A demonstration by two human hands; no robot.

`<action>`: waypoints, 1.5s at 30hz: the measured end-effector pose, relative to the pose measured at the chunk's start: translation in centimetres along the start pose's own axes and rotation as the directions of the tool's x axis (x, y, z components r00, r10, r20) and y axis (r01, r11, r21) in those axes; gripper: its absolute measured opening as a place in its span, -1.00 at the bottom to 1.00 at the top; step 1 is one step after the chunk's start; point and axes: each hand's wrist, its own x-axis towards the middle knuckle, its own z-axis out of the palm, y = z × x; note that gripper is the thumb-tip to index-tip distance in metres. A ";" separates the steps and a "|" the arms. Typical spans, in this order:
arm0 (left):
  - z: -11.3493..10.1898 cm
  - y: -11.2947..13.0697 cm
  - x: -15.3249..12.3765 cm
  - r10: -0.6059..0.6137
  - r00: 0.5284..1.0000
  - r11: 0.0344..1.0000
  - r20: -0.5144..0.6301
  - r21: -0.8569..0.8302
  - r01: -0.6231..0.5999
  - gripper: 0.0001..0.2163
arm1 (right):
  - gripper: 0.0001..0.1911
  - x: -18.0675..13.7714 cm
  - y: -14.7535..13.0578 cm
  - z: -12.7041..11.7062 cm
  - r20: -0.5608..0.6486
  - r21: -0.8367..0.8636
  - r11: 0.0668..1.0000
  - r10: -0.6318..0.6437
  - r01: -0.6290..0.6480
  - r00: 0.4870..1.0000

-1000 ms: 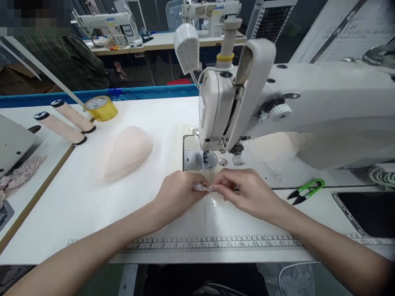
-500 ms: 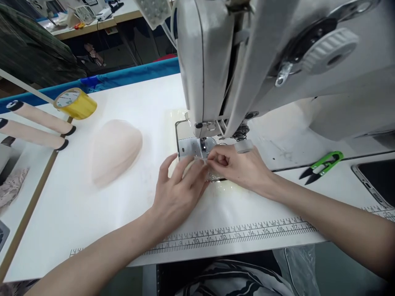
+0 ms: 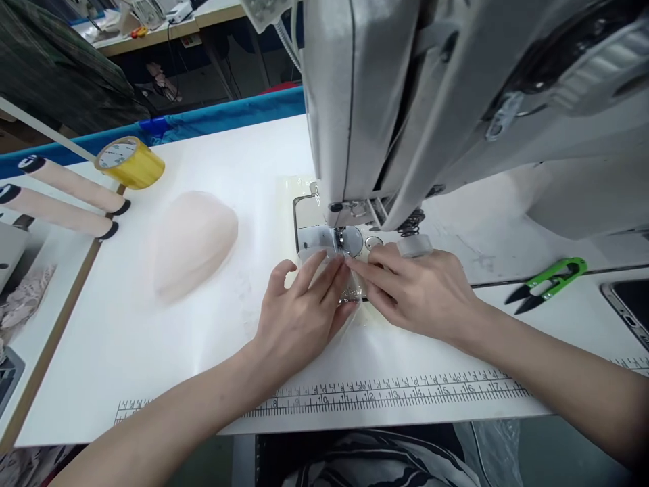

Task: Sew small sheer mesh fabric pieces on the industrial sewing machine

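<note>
At the sewing machine [image 3: 355,122], both hands meet just in front of the needle, on the metal needle plate [image 3: 311,215]. Under the fingertips lies a small piece of thin sheer material [image 3: 351,292], mostly covered. My left hand [image 3: 301,314] presses and holds it, fingers bent and close together. My right hand [image 3: 420,287] has its index finger stretched to the same piece by the needle, the other fingers curled in. A pale band [image 3: 414,245] shows at the right knuckles. To the left, a beige moulded cup [image 3: 195,243] lies on the white table.
Green thread snips [image 3: 550,284] and a phone [image 3: 629,304] lie at right. Yellow tape [image 3: 130,163] and two beige rollers [image 3: 63,211] are at left. A printed ruler [image 3: 355,399] runs along the front edge. Another table [image 3: 203,20] stands behind.
The right hand has gone from a pinch to a stretched index finger at the sheer piece. The left hand stays by the needle, its fingers slightly shifted. The view has moved a little.
</note>
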 end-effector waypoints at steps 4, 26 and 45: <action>-0.1 0.0 -0.1 -0.011 1.000 1.000 0.007 -0.004 0.011 -0.68 | -0.76 0.1 0.0 0.1 -0.015 -0.111 0.993 -0.038 0.036 0.999; 0.8 -0.6 0.5 -0.033 0.999 0.999 -0.001 -0.040 0.033 -0.66 | -0.69 0.0 0.2 0.8 0.037 -0.290 0.955 -0.052 0.061 0.998; 1.0 -0.8 0.7 -0.057 0.998 0.996 -0.022 -0.074 0.055 -0.66 | -0.71 0.4 0.0 0.8 0.063 -0.277 0.960 -0.013 0.030 0.998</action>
